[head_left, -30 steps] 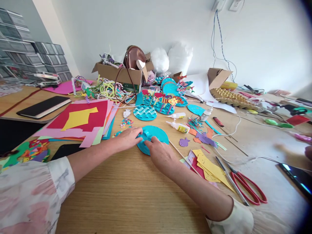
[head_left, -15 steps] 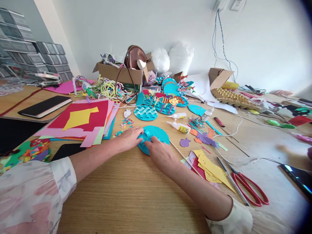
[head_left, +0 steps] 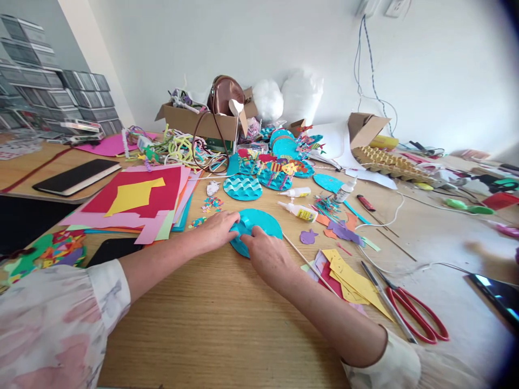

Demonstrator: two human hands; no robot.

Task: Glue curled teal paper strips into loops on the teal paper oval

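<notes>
1. My left hand [head_left: 214,229] and right hand [head_left: 267,258] are both on the round teal paper disc [head_left: 259,227], which lies flat on the wooden table [head_left: 227,324], centre-front, just ahead of me

2. Key relation: the disc sits directly under and fwd of both sets of fingertips. L hand comes in from the disc's left edge, R hand from its near edge; they almost meet over a small raised teal paper strip [head_left: 243,224] on the left part of the disc. Both hands are about equally close. Disc is round, so no real long axis; the strip looks to run roughly left-right, but it's mostly hidden

3. Fingers: L fingers are curled, tips pinching/pressing the strip at the disc's rim. R fingers are bent down, tips pressing on the disc surface. Neither hand lifts anything; whether the strip is truly gripped or only pressed, I can't tell

4. Materials: disc is thin matte card, smooth, slightly domed. Table is light wood grain

5. Nearby: thin wooden skewer [head_left: 308,262] just right of my R hand, yellow paper offcuts [head_left: 352,281] and red-handled scissors [head_left: 417,313] further right; small white glue bottle [head_left: 298,210] behind the disc; teal disc with wavy ridges [head_left: 242,187] beyond it; stack of coloured paper sheets [head_left: 133,200] to the left
</notes>
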